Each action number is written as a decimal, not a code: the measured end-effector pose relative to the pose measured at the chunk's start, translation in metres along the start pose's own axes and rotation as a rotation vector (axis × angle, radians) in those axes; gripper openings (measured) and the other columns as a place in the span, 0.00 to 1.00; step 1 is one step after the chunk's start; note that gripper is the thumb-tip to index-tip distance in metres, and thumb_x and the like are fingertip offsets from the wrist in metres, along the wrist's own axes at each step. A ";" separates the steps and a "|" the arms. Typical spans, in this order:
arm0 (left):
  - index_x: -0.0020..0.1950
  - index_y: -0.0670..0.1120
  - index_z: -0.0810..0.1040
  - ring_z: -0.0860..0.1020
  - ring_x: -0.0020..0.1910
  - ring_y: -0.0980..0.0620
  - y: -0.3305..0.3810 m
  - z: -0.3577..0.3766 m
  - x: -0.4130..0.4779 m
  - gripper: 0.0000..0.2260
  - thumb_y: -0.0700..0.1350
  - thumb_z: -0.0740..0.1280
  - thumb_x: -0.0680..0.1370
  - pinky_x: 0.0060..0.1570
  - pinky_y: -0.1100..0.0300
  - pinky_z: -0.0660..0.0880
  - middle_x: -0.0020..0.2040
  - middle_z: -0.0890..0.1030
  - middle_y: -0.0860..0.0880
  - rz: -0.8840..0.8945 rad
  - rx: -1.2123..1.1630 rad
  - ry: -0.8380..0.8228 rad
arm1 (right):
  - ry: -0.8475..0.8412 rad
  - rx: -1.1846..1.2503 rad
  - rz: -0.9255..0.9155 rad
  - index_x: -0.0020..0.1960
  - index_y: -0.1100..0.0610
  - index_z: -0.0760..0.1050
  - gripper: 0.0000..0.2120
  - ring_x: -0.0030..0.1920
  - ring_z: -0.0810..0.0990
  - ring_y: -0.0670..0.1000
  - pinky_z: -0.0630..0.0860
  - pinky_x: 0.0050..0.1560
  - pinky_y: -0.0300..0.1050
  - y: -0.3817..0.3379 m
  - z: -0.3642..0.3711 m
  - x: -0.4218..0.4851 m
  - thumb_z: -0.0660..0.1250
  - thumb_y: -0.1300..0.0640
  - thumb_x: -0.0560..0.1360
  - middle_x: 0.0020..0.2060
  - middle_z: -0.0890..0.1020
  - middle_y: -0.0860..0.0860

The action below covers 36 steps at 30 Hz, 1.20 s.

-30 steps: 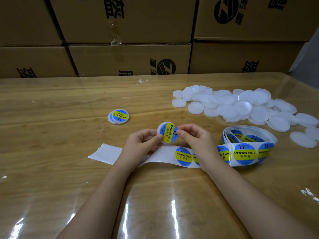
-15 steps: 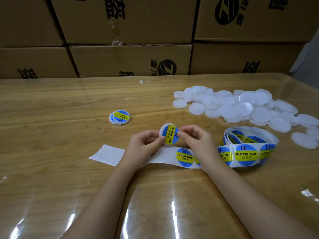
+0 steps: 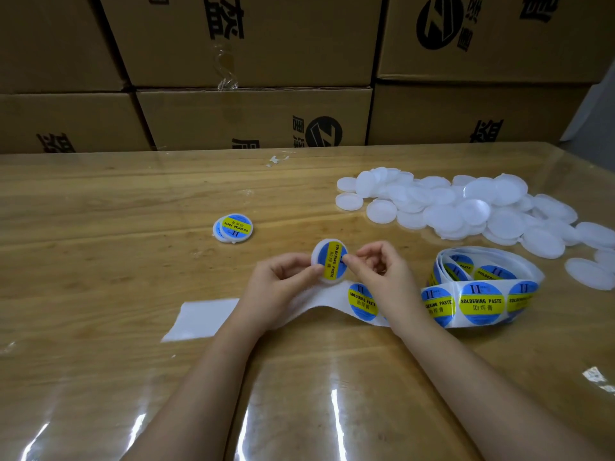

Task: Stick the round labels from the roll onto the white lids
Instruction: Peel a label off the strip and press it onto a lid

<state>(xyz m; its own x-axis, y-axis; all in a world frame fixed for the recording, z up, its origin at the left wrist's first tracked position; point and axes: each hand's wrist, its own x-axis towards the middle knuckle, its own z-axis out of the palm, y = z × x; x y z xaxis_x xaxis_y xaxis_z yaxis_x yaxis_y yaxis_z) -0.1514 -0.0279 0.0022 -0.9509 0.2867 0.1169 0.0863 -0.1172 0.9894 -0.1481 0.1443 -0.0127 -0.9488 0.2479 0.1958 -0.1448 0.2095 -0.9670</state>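
Between left hand and right hand — labelled lid, pinched by both, just above backing strip.

we read "soldering paste" with 助焊膏 on the roll's labels and on the held lid's label.

On the right hand the fingers have arched apart, with the thumb tip now on the label. The thumb of the left hand has slid inward over the lid.

Head view, down over near table
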 end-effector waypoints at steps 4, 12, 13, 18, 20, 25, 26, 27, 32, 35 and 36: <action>0.46 0.44 0.83 0.78 0.41 0.52 -0.001 -0.002 0.002 0.08 0.45 0.68 0.71 0.42 0.63 0.74 0.40 0.84 0.47 -0.040 -0.112 0.056 | -0.019 0.060 -0.015 0.46 0.52 0.74 0.04 0.32 0.72 0.40 0.71 0.37 0.34 -0.003 0.000 -0.002 0.66 0.52 0.76 0.31 0.74 0.44; 0.49 0.41 0.80 0.83 0.40 0.55 0.000 -0.003 0.004 0.09 0.43 0.64 0.74 0.37 0.70 0.74 0.39 0.85 0.46 -0.029 -0.145 0.059 | -0.124 0.109 -0.230 0.55 0.48 0.79 0.13 0.35 0.72 0.40 0.71 0.39 0.34 -0.013 -0.002 -0.009 0.58 0.60 0.81 0.31 0.74 0.43; 0.49 0.41 0.80 0.84 0.40 0.54 0.000 -0.003 0.004 0.10 0.44 0.64 0.73 0.37 0.70 0.74 0.39 0.85 0.46 -0.027 -0.151 0.056 | -0.133 0.107 -0.234 0.55 0.49 0.79 0.13 0.35 0.71 0.40 0.71 0.39 0.34 -0.013 -0.001 -0.010 0.58 0.60 0.81 0.31 0.75 0.42; 0.49 0.40 0.80 0.84 0.40 0.53 0.000 -0.004 0.004 0.11 0.45 0.64 0.72 0.37 0.69 0.75 0.39 0.85 0.46 -0.025 -0.179 0.045 | -0.117 0.114 -0.236 0.55 0.51 0.79 0.13 0.35 0.70 0.42 0.70 0.40 0.36 -0.015 -0.001 -0.010 0.59 0.62 0.80 0.33 0.74 0.43; 0.48 0.41 0.80 0.84 0.41 0.53 0.000 -0.005 0.004 0.11 0.46 0.65 0.72 0.38 0.68 0.76 0.40 0.85 0.45 -0.029 -0.172 0.049 | -0.117 0.100 -0.259 0.55 0.51 0.80 0.12 0.35 0.69 0.50 0.70 0.39 0.44 -0.016 0.000 -0.012 0.59 0.62 0.80 0.35 0.73 0.48; 0.45 0.43 0.83 0.84 0.40 0.49 -0.003 -0.007 0.004 0.09 0.46 0.66 0.71 0.41 0.64 0.78 0.41 0.85 0.43 -0.032 -0.240 0.048 | -0.130 0.091 -0.262 0.51 0.49 0.80 0.13 0.35 0.69 0.54 0.70 0.39 0.49 -0.016 0.000 -0.013 0.59 0.63 0.80 0.36 0.73 0.51; 0.44 0.44 0.84 0.84 0.40 0.50 -0.002 -0.007 0.004 0.09 0.46 0.66 0.72 0.40 0.64 0.78 0.41 0.85 0.44 -0.030 -0.239 0.048 | -0.131 0.092 -0.261 0.51 0.49 0.80 0.13 0.35 0.69 0.53 0.70 0.39 0.48 -0.016 -0.001 -0.013 0.59 0.63 0.80 0.37 0.73 0.53; 0.43 0.45 0.84 0.84 0.40 0.50 -0.002 -0.006 0.004 0.09 0.47 0.65 0.72 0.40 0.65 0.77 0.41 0.85 0.44 -0.028 -0.238 0.047 | -0.138 0.088 -0.263 0.51 0.50 0.80 0.13 0.36 0.70 0.54 0.70 0.39 0.48 -0.016 -0.001 -0.012 0.59 0.63 0.80 0.37 0.73 0.56; 0.43 0.49 0.86 0.84 0.40 0.51 0.001 -0.007 0.004 0.11 0.46 0.63 0.74 0.36 0.69 0.75 0.41 0.85 0.45 -0.008 -0.246 0.036 | -0.169 0.087 -0.256 0.51 0.51 0.81 0.12 0.39 0.69 0.64 0.70 0.39 0.56 -0.017 -0.002 -0.014 0.60 0.62 0.79 0.39 0.72 0.63; 0.45 0.48 0.84 0.84 0.42 0.51 0.000 -0.009 0.004 0.11 0.48 0.63 0.74 0.36 0.68 0.74 0.44 0.85 0.45 0.001 -0.223 0.039 | -0.207 0.078 -0.252 0.50 0.49 0.81 0.10 0.39 0.69 0.63 0.70 0.40 0.56 -0.018 -0.003 -0.015 0.61 0.57 0.78 0.37 0.71 0.57; 0.46 0.48 0.84 0.84 0.43 0.50 -0.001 -0.009 0.004 0.11 0.48 0.63 0.74 0.36 0.68 0.74 0.45 0.85 0.45 0.001 -0.217 0.029 | -0.225 0.069 -0.250 0.50 0.48 0.81 0.10 0.39 0.70 0.63 0.70 0.40 0.55 -0.019 -0.003 -0.016 0.61 0.55 0.76 0.36 0.71 0.53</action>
<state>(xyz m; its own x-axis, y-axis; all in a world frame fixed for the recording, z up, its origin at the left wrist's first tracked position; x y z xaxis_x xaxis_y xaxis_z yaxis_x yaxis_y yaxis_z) -0.1582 -0.0354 0.0012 -0.9593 0.2593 0.1118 0.0238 -0.3204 0.9470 -0.1298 0.1393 0.0028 -0.9187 -0.0197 0.3945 -0.3919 0.1711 -0.9040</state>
